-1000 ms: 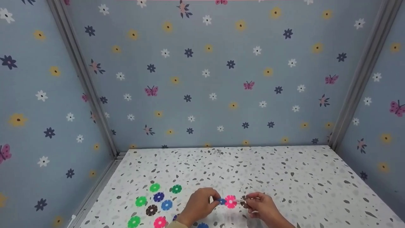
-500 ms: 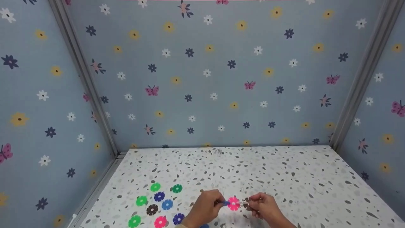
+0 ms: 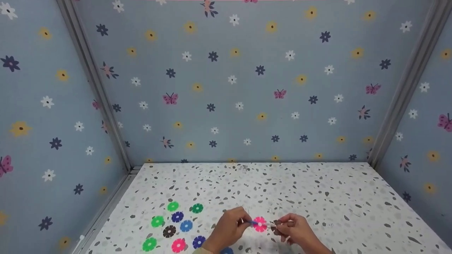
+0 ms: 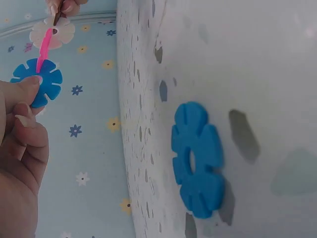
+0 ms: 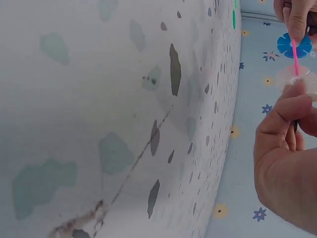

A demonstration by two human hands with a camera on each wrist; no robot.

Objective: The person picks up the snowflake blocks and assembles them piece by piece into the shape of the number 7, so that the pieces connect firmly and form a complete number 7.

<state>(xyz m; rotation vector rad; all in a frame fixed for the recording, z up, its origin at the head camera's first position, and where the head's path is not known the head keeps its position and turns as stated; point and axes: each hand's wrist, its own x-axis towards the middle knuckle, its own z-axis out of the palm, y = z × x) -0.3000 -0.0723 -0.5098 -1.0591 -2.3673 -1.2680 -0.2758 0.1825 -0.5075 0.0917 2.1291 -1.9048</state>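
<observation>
Between the hands is a row of joined notched plastic flower discs. My left hand [image 3: 229, 228] pinches the blue disc [image 4: 52, 79] at its left end. In the middle, the pink disc [image 3: 260, 229] faces up in the head view and shows edge-on in both wrist views. A whitish translucent disc [image 4: 65, 35] follows it. My right hand [image 3: 296, 228] grips the right end, where a brown disc [image 3: 275, 231] is partly covered by the fingers. In the right wrist view, the thumb and fingers lie at the whitish disc.
Loose discs lie left of the hands, among them light green [image 3: 157, 221], dark green [image 3: 197, 208], brown [image 3: 169, 231], pink [image 3: 178, 245] and dark blue [image 3: 199, 242]. Another blue disc [image 4: 198, 158] lies near the left wrist. Patterned panels [image 3: 229, 81] enclose the speckled table [image 3: 317, 190].
My left hand has shifted slightly right, and the blue disc in it now shows more edge-on in the head view. The right hand keeps its hold, nearly in place.
</observation>
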